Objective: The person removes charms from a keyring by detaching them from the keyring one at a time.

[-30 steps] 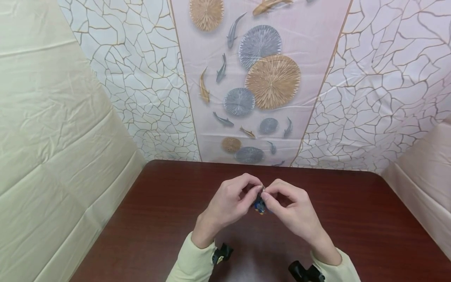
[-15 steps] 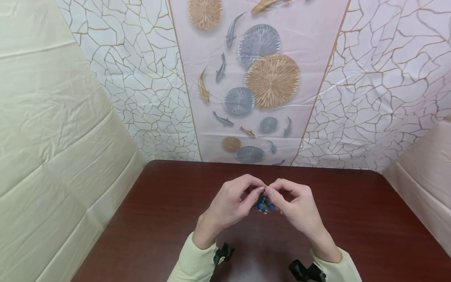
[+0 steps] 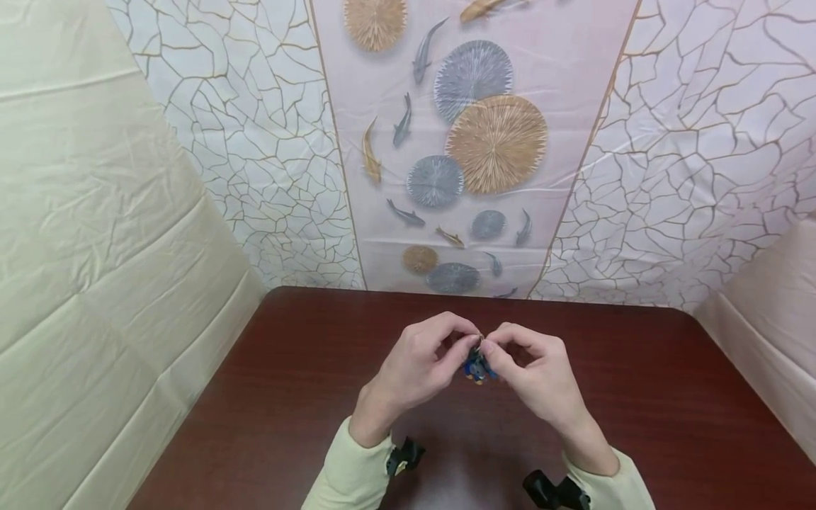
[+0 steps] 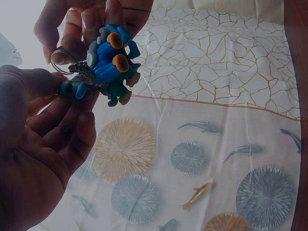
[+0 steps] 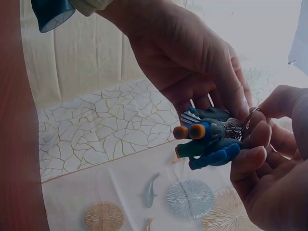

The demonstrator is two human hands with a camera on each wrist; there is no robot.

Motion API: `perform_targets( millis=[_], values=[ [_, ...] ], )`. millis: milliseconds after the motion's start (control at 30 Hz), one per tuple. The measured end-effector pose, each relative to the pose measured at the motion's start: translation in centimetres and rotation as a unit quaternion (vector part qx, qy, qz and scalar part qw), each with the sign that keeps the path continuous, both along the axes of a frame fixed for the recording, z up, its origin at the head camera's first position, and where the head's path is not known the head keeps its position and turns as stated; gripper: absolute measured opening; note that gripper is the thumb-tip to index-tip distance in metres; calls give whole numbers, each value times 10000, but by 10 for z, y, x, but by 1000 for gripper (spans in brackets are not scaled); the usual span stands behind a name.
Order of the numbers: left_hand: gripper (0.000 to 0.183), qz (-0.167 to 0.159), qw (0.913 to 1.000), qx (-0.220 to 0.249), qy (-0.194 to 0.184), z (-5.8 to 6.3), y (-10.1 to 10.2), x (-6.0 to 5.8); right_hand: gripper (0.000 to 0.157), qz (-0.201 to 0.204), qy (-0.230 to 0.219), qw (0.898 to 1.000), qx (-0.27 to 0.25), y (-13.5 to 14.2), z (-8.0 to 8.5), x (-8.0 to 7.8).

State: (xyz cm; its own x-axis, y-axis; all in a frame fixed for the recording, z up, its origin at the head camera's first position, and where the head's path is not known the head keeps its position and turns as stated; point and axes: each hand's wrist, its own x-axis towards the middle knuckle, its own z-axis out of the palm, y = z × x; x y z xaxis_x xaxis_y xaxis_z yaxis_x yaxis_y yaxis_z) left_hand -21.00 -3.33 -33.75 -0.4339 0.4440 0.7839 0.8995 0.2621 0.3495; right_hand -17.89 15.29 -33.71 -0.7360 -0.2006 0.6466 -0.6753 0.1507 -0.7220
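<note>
A bunch of small blue, green and grey figure keychains (image 3: 477, 370) with orange feet hangs between the two hands, above the table. In the left wrist view the figures (image 4: 107, 60) dangle from short chains off a metal key ring (image 4: 54, 57). My left hand (image 3: 417, 365) pinches the ring between thumb and index finger. From the other side my right hand (image 3: 529, 368) pinches at the ring too, its fingertips nearly touching the left ones. Seen from the right wrist, the ring (image 5: 247, 117) is partly covered by fingers, so its exact opening is hidden.
A dark red-brown table (image 3: 287, 397) lies under the hands. Behind it hangs a patterned cloth (image 3: 440, 142) with fish and round motifs. Cream cloth walls (image 3: 127, 248) flank both sides. Black wrist cameras (image 3: 405, 457) sit at the cuffs.
The fingertips have come closer together over the ring. The hanging figures have shifted slightly right and show more below the fingers. Over the last half second the hands barely move.
</note>
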Motion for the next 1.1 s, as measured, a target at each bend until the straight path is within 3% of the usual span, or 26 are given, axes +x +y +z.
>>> perform_targets(
  millis=[333, 700, 1100],
  values=[
    [4, -24, 9998, -88, -187, 0, -1, 0, 15, 102, 118, 9999, 34, -1, 0, 1],
    [5, -147, 9994, -94, 291, 1, -1, 0, 11, -293, -401, 9983, 311, 1, 3, 4],
    [4, -22, 9997, -105, 242, -1, 1, -1, 13, -256, -329, 9984, 394, 3, 7, 8]
  ],
)
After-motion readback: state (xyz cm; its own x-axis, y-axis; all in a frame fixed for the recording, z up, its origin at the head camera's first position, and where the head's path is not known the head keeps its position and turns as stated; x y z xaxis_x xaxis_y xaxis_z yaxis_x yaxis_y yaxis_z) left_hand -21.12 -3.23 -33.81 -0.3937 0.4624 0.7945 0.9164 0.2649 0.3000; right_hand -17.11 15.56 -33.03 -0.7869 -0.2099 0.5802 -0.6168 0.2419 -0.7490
